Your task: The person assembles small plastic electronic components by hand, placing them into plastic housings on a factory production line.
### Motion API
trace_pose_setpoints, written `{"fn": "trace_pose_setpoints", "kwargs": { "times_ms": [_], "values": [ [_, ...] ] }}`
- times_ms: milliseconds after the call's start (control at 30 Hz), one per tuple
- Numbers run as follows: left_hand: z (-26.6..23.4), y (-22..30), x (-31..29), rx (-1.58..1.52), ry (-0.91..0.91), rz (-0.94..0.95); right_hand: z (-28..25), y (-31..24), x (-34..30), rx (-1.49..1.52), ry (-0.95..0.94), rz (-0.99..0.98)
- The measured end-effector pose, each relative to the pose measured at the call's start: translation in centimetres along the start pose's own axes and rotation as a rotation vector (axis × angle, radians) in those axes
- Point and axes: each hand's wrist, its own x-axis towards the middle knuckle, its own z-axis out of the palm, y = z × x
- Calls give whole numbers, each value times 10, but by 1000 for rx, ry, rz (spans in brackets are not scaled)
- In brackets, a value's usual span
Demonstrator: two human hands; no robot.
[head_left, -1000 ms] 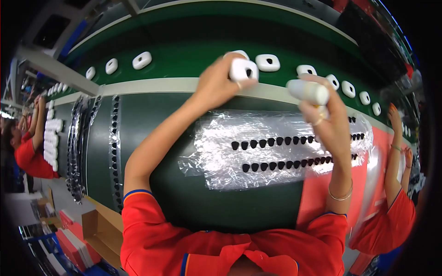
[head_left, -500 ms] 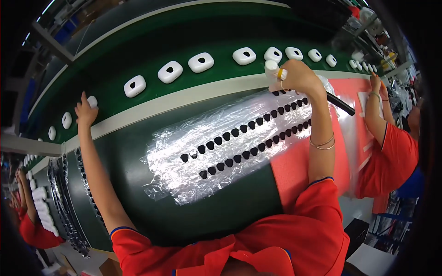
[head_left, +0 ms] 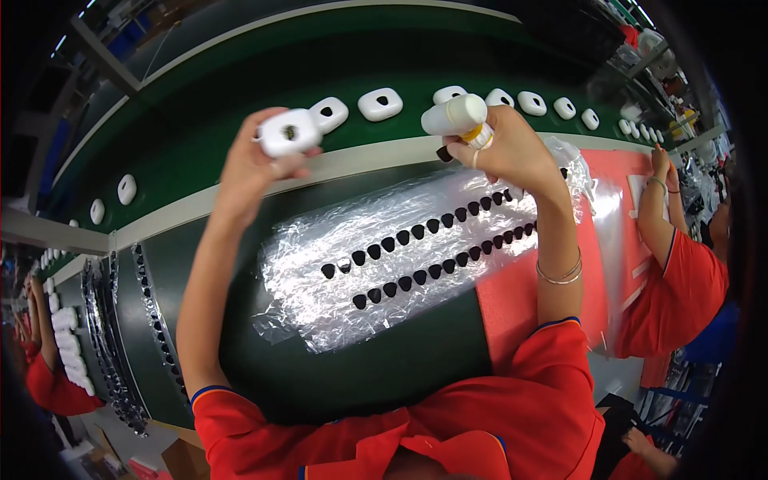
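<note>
Left hand (head_left: 250,164): fingers wrapped on the white rounded-square plastic housing (head_left: 290,133), held above the far edge of the counter (head_left: 416,360). Its central recess faces up, dark with a dull greenish patch; slight blur on fingers and part.

Right hand (head_left: 516,148): grasping the white cylindrical plastic bottle (head_left: 453,116) with a yellow ring at its neck, bottle tilted, also over the far edge, right of the left hand. Small black rounded piece (head_left: 445,154) sits at the thumb tip; can't tell if it's pinched or just touching.

Past the counter's far edge: pale straight rail (head_left: 376,158), then green belt (head_left: 400,48) with a line of similar white housings (head_left: 380,105), several showing black centres. Held housing overlaps one of these in view; contact unclear.

Middle of counter: crinkled clear plastic film (head_left: 304,280) carrying two long rows of black rounded pieces (head_left: 418,232). One near the left end of the upper row looks pale and glossy.

Toward the right edge: flat pink sheet (head_left: 512,320) beside the film, co-worker's hands (head_left: 664,172) beyond.

Toward the left edge: film strips with black pieces (head_left: 152,304), plus stacked white parts (head_left: 70,344) further out.
</note>
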Motion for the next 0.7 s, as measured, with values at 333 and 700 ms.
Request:
{"fn": "trace_pose_setpoints", "kwargs": {
  "times_ms": [333,700],
  "values": [
    [77,1,-46,-290,-242,-104,52,-23,-23,154,-11,-310],
    [68,8,-42,-126,-290,-86,51,-24,-25,45,-31,-394]
  ]
}}
